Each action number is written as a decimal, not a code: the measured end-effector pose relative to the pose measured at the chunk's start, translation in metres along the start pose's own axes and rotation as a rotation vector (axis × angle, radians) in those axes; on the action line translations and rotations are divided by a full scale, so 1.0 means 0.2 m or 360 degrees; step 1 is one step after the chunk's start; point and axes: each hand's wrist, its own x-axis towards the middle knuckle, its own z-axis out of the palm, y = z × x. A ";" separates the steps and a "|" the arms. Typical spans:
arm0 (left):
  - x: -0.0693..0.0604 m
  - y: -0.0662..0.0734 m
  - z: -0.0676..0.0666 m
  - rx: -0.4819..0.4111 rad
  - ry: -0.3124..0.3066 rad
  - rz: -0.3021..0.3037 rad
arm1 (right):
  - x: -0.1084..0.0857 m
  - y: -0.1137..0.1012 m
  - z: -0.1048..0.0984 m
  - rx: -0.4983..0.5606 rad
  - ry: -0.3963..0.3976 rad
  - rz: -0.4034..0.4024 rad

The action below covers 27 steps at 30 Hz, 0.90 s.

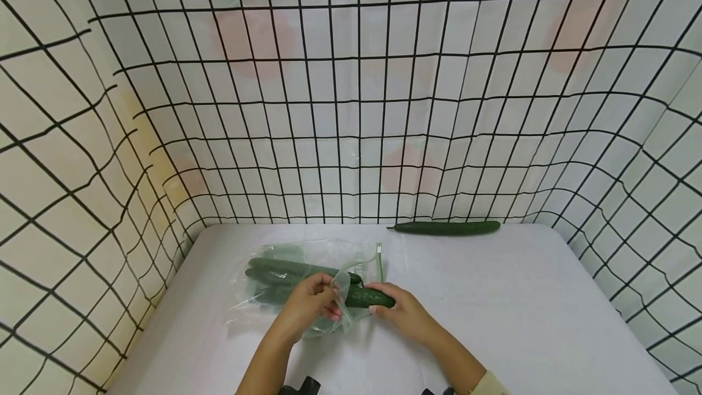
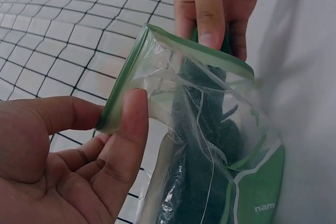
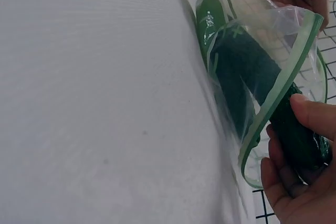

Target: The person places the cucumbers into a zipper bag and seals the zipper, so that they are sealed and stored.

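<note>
A clear zip bag (image 1: 241, 303) with a green-edged mouth lies left of centre in the head view, several cucumbers (image 1: 274, 278) inside it. My left hand (image 1: 307, 306) pinches the edge of the bag's mouth between thumb and finger, clear in the left wrist view at the green strip (image 2: 122, 80). My right hand (image 1: 403, 313) grips the end of one cucumber (image 1: 364, 297), which passes through the mouth with its other end inside the bag. In the right wrist view, the right thumb and fingers lie around that cucumber (image 3: 299, 135).
Another cucumber (image 1: 446, 228) lies at the back of the white table (image 1: 493, 297), right of centre. Black wire grid (image 1: 359, 102) stands along the back and both sides, with pale fabric behind it.
</note>
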 end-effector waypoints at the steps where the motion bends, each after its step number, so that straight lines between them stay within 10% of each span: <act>1: 0.00 0.00 0.00 0.0001 -0.0002 -0.0001 | 0.01 0.00 0.00 0.0006 0.0000 0.0005; 27: 0.01 -0.01 -0.03 0.0013 0.0009 -0.0033 | 0.02 0.04 0.02 0.0606 -0.0292 0.0175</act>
